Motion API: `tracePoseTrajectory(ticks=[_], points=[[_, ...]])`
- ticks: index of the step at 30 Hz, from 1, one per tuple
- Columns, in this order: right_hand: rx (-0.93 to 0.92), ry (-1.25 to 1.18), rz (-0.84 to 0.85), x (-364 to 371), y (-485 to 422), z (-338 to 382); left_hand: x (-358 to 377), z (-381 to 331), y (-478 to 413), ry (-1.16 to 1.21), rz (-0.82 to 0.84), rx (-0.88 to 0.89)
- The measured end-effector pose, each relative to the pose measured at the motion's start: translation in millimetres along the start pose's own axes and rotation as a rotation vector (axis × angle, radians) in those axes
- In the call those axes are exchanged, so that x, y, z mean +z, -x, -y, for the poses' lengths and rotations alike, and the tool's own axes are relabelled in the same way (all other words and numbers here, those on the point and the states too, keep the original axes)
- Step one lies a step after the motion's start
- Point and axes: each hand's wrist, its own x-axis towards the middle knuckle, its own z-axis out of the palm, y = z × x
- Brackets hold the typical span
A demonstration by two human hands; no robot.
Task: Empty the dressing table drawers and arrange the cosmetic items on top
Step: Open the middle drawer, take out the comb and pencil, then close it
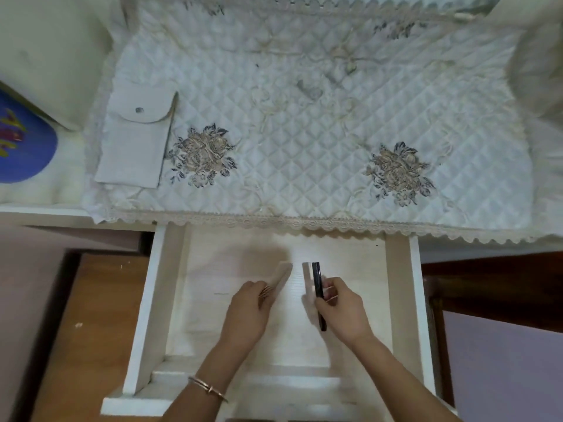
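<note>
The white drawer (pixel 146 300) is pulled out below the dressing table top. Inside it, my left hand (pixel 248 312) grips a beige comb (pixel 278 277) that points up and right. My right hand (pixel 342 309) holds a slim black stick (pixel 318 287) together with a pale flat item (pixel 307 281); both are blurred. The table top carries a white quilted cloth (pixel 304 132) with embroidered flowers. A pale grey flap pouch (pixel 134 141) lies at the cloth's left end.
A blue object with a pattern (pixel 24 138) sits left of the table on a white surface. Brown wooden floor (pixel 91 330) shows to the drawer's left, and dark furniture (pixel 487 284) to its right. A bracelet is on my left wrist.
</note>
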Motion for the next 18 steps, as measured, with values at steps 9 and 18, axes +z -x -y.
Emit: tracePoseTrajectory(ticks=[9, 18], points=[[-0.304, -0.117, -0.110, -23.5, -48.9, 133.5, -129.7, -55.7, -61.2, 0.272, -0.377, 0.000], [-0.297, 0.044, -0.146, -4.6, -131.2, 207.9, -168.1, -57.1, -148.9, 0.251, -0.456, -0.161]])
